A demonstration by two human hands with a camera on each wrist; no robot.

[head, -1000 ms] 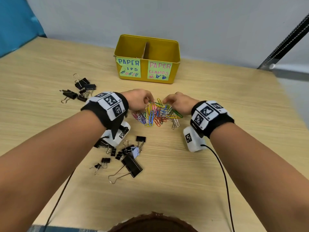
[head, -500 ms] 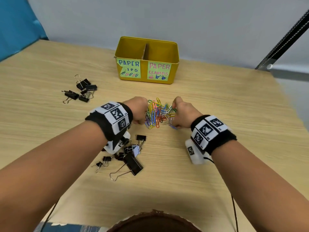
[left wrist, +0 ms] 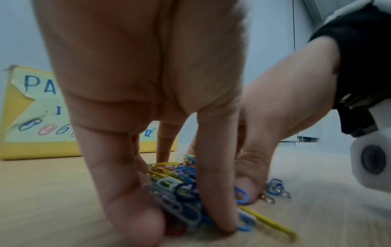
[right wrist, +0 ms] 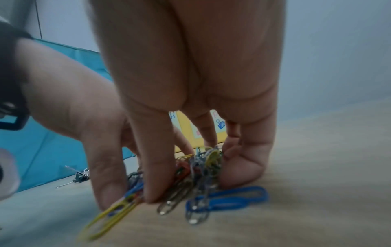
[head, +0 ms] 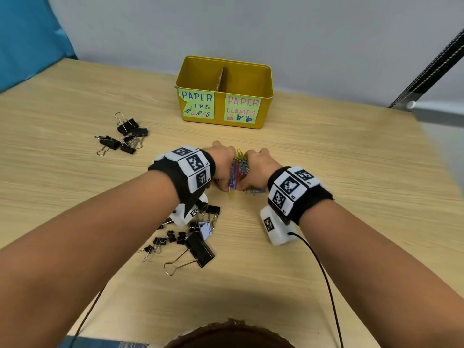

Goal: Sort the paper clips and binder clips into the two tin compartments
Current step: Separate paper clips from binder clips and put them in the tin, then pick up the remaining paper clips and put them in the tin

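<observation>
A bunch of coloured paper clips [head: 238,169] stands on the wooden table, squeezed between my two hands. My left hand [head: 222,164] grips it from the left and my right hand [head: 258,167] from the right, thumbs and fingers pointing down around it. In the left wrist view the paper clips [left wrist: 180,192] sit between thumb and fingers. A few stray clips [head: 253,191] lie by the right hand, among them a large blue clip [right wrist: 230,197]. Black binder clips lie in a far-left group [head: 123,136] and a near group [head: 190,237]. The yellow tin [head: 221,124] stands behind.
The tin has a centre divider [head: 222,79], a left label for paper clips [head: 197,104] and a right label for paper clamps [head: 242,109]. A wall rises behind it. Blue fabric [head: 27,38] hangs at the far left, a black pole [head: 431,64] at right.
My hands have drawn together and slightly toward me, pressing the spread-out paper clips into a tight upright bunch. The binder clips and tin have not moved.
</observation>
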